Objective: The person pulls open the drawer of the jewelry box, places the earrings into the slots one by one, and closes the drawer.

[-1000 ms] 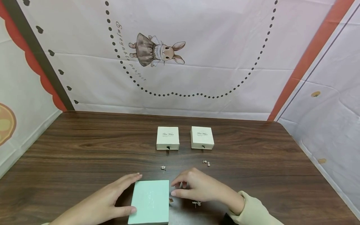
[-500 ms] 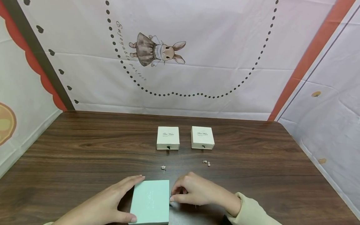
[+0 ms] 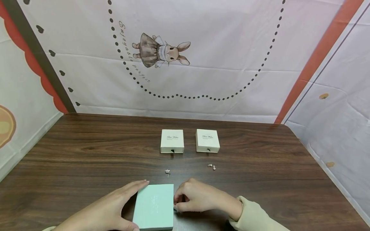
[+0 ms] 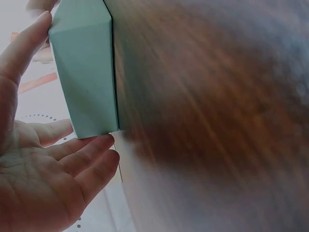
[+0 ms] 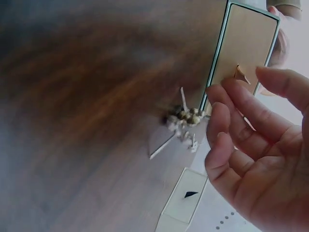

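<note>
A mint-green drawer box (image 3: 154,205) lies at the table's near edge. My left hand (image 3: 108,205) holds its left side, the thumb at the near corner and the fingers at the far end, as the left wrist view also shows. At the box's right face is my right hand (image 3: 199,197). In the right wrist view its thumb and forefinger stand either side of a small brown pull tab (image 5: 241,75), with a gap between the fingertips. Beside those fingers lie blurred stud earrings (image 5: 186,118), mostly hidden under the right hand in the head view.
Two small white drawer boxes stand farther back, the left one (image 3: 172,141) and the right one (image 3: 207,141), each with a black tab. Small earrings (image 3: 167,172) lie before the left box, and more earrings (image 3: 212,166) before the right one.
My right hand has moved left and down, up to the tab on the mint-green box, covering the nearby earrings. The left thumb has slid slightly toward the near corner.
</note>
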Demonstrator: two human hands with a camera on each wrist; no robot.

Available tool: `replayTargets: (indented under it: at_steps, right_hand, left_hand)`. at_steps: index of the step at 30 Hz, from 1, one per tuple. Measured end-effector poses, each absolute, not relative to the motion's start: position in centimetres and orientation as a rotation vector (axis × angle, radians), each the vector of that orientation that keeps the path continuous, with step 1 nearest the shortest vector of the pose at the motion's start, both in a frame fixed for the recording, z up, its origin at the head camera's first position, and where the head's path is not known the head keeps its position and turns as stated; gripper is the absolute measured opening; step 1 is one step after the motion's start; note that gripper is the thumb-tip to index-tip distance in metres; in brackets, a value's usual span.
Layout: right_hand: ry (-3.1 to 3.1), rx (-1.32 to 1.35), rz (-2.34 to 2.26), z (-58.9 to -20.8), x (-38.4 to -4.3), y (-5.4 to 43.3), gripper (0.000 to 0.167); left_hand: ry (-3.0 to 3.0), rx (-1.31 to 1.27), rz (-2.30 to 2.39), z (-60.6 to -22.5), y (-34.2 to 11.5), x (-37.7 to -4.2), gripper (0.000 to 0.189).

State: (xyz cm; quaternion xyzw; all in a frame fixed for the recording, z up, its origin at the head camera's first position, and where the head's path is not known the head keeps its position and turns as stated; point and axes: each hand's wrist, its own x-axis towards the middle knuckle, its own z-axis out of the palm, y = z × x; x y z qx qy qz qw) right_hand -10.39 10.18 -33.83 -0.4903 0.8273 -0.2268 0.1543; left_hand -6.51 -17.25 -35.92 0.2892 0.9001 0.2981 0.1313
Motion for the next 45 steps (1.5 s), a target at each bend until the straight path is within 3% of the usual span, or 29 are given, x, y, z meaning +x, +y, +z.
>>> replayTargets:
  at_steps: [22, 45]
  right_hand:
    - [2.476, -1.304, -0.502, -34.0, -10.2, 9.2, 0.019]
    - [2.539, -1.220, -0.447, -34.3, -10.0, 8.9, 0.011]
  left_hand:
    - [2.650, 0.851, 0.839, -36.0, -17.1, -6.4, 0.102]
    - [2.565, 0.790, 0.852, -35.8, -17.1, -7.0, 0.101]
